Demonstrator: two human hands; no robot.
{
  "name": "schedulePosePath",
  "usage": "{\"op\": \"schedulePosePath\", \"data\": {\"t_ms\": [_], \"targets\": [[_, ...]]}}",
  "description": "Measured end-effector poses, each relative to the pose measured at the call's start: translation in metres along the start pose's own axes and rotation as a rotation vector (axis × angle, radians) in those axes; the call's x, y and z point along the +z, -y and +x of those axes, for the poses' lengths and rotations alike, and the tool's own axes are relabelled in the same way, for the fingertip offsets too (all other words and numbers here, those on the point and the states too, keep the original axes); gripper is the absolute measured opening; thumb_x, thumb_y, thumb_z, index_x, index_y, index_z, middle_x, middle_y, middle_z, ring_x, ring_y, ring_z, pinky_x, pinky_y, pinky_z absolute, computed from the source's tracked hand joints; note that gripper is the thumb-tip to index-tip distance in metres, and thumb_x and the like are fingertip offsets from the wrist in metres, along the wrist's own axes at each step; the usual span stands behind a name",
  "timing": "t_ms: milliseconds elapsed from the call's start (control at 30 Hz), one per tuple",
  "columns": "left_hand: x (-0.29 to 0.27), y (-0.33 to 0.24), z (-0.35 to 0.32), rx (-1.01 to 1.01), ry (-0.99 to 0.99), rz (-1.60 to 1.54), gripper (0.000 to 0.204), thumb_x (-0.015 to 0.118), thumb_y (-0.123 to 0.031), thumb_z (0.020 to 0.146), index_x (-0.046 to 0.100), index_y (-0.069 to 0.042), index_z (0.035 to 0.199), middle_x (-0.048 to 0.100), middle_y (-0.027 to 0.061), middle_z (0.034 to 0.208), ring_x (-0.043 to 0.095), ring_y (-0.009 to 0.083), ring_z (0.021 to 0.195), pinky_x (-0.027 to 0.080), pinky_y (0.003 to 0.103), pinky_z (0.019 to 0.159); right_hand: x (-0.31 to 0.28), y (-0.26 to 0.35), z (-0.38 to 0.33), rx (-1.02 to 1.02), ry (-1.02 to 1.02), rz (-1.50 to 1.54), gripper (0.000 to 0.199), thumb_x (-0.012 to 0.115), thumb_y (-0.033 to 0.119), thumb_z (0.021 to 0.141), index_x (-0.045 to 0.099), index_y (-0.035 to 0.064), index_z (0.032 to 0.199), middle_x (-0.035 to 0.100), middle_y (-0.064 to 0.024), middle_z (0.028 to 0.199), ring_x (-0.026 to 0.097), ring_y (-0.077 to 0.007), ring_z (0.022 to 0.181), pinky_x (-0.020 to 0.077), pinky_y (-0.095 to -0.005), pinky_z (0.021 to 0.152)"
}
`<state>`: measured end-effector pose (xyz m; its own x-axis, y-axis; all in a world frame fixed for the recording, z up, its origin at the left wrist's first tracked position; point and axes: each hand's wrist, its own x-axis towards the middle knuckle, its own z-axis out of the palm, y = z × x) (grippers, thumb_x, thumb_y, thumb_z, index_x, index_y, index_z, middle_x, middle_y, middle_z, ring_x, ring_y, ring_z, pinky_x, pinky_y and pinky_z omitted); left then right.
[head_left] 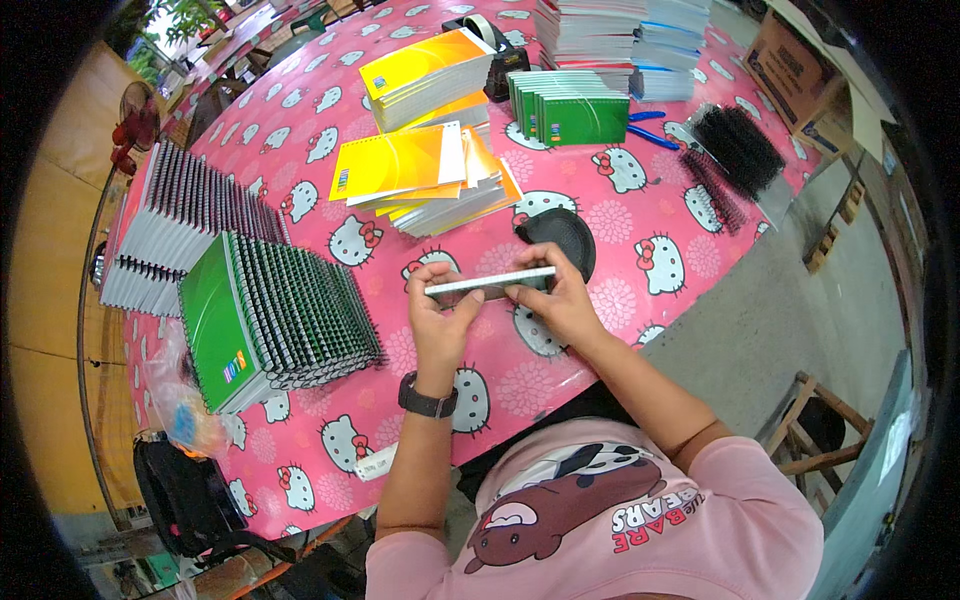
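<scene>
Pink cartoon-cat cloth covers the worktop (600, 360), which runs from the person's lap to the far end of the shelter; grey concrete floor shows to the right.

Thin notebook (490, 283), seen edge-on, held level just above the cloth, close in front of the person. Left hand (437, 318): grip closed on the notebook's left end, thumb on the near side, fingers curled over the top. Right hand (556, 300): grip pinching the right end, fingertips on the edge. Dark wristwatch (427, 399) on the left wrist.

Just behind the right hand: a black round pad (566, 235), flat on the cloth, partly hidden by the fingers.

Further out, left: a fanned row of green spiral-bound notebooks (270, 320), coils up, near the left hand. Behind it a second row with pale covers (175, 230).

Centre, beyond the held notebook: loose piles of yellow-covered notebooks (425, 170), slightly splayed. Another yellow stack (425, 75) further back.

Right of those: a small block of green notebooks (570, 108), blue-handled scissors (650, 128) beside it, then tall paper stacks (620, 35). Black tape dispenser (495, 50) sits between the yellow stack and paper.

Far right edge: bundles of black binding combs (735, 150). Cardboard box (795, 65) beyond.

Off the worktop's near-left corner: a clear plastic bag (180, 405), dark bag (185, 495) below it.
</scene>
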<state>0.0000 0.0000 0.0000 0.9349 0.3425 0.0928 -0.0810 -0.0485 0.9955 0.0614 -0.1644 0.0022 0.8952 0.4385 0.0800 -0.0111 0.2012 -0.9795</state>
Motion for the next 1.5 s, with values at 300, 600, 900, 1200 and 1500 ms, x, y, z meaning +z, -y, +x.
{"op": "schedulePosePath", "data": {"t_ms": [300, 600, 900, 1200, 1500], "targets": [[0.033, -0.041, -0.012, 0.637, 0.027, 0.832, 0.026, 0.067, -0.004, 0.073, 0.066, -0.009, 0.099, 0.061, 0.0071, 0.097, 0.054, 0.0239, 0.088, 0.039, 0.037, 0.084, -0.012, 0.009, -0.003, -0.101, 0.16, -0.36, 0.027, 0.065, -0.002, 0.075, 0.054, 0.0032, 0.099, 0.058, -0.003, 0.087, 0.054, -0.0118, 0.083, 0.0443, -0.0269, 0.075], [0.036, -0.059, -0.002, 0.662, 0.109, 0.737, 0.021, 0.064, -0.001, 0.071, 0.067, -0.008, 0.091, 0.061, 0.0039, 0.085, 0.054, 0.0214, 0.078, 0.037, 0.033, 0.069, -0.264, 0.058, 0.052, -0.108, -0.647, -1.019, 0.024, 0.065, 0.019, 0.08, 0.066, 0.002, 0.097, 0.066, -0.0121, 0.089, 0.064, -0.0224, 0.077, 0.0492, -0.0327, 0.069], [0.024, -0.057, -0.001, 0.709, 0.114, 0.693, 0.018, 0.064, 0.0, 0.072, 0.067, -0.007, 0.089, 0.062, 0.0049, 0.083, 0.054, 0.0224, 0.077, 0.038, 0.033, 0.069, -0.277, 0.035, 0.066, -0.211, -0.523, -1.351, 0.024, 0.055, 0.019, 0.086, 0.057, -0.0006, 0.1, 0.061, -0.0196, 0.09, 0.06, -0.0315, 0.082, 0.0462, -0.041, 0.074], [0.019, -0.048, -0.002, 0.702, 0.07, 0.736, 0.016, 0.069, -0.005, 0.072, 0.068, -0.009, 0.088, 0.062, 0.0018, 0.083, 0.054, 0.0198, 0.078, 0.038, 0.033, 0.07, -0.065, 0.085, 0.012, 0.013, 0.273, -0.348, 0.018, 0.062, 0.009, 0.085, 0.064, 0.0039, 0.101, 0.056, 0.0025, 0.082, 0.051, -0.0056, 0.072, 0.0417, -0.0194, 0.062], [0.021, -0.048, -0.003, 0.686, 0.053, 0.697, 0.017, 0.071, -0.005, 0.07, 0.067, -0.008, 0.086, 0.063, 0.0035, 0.081, 0.055, 0.021, 0.077, 0.039, 0.033, 0.07, -0.056, 0.082, 0.016, -0.009, 0.394, -0.486, 0.015, 0.063, 0.006, 0.082, 0.064, -0.0012, 0.095, 0.06, -0.0036, 0.084, 0.056, -0.0117, 0.08, 0.0439, -0.0262, 0.073]]}}
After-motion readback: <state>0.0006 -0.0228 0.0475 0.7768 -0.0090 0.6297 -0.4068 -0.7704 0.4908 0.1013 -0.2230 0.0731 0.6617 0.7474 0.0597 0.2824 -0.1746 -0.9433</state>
